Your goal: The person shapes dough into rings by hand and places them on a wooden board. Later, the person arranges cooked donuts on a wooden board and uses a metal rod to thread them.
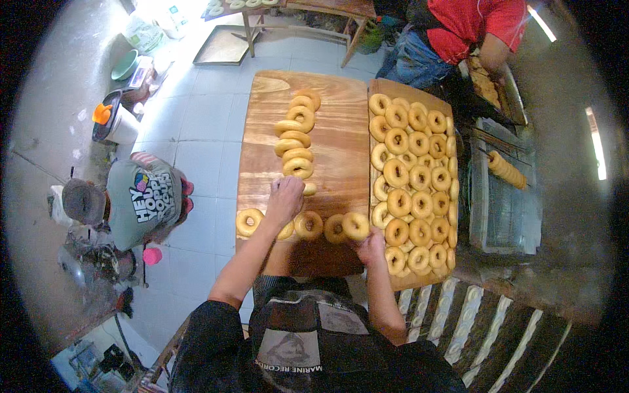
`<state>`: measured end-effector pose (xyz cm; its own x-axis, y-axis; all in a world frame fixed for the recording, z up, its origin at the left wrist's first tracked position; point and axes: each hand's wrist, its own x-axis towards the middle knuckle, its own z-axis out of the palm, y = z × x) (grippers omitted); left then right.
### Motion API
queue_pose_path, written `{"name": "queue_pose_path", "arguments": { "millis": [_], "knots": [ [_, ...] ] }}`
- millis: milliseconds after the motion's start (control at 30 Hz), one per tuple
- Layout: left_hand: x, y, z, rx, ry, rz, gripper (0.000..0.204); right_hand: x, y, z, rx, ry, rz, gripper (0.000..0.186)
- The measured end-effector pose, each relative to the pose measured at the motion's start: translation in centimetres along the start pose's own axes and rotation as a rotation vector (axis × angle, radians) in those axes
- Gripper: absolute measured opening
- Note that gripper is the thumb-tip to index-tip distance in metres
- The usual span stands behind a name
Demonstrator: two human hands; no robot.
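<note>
Rings (308, 237) of dough lie on the wooden surface (262, 147) in a leaning column and a near row, one of which the left forearm partly covers. The left hand (287, 200) half hides the column's last ring; its fingers are curled, their hold impossible to tell. The right hand (371, 249) meets the row's rightmost ring, fingertips obscured, so grip is unclear. On the board (414, 282), upper rings mask those beneath. The frame cuts off a co-worker in a red top (481, 23).
</note>
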<state>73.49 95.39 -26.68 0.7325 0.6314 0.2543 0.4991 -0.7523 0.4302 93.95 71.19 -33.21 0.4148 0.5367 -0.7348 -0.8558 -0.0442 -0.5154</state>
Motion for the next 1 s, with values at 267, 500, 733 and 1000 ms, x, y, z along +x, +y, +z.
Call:
{"name": "queue_pose_path", "arguments": {
  "millis": [267,500,733,1000],
  "knots": [
    [-3.4,-8.7,-4.9,-0.035,-0.055,0.157,0.031,-3.5,3.4,1.3,-0.81,0.39,-0.114,0.057],
    [-7.9,-13.9,-8.4,0.107,-0.258,0.09,0.041,-7.8,0.6,13.6,-1.796,0.281,-0.419,0.047],
    [-7.6,-13.0,-7.8,0.127,-0.243,-0.003,0.046,1.1,4.5,24.3,-1.587,-0.002,-1.17,0.044],
    [-8.6,-7.7,-6.5,-0.09,-0.028,-0.107,0.031,-0.8,7.9,21.8,-1.338,-0.076,-0.828,0.027]
  ]
}}
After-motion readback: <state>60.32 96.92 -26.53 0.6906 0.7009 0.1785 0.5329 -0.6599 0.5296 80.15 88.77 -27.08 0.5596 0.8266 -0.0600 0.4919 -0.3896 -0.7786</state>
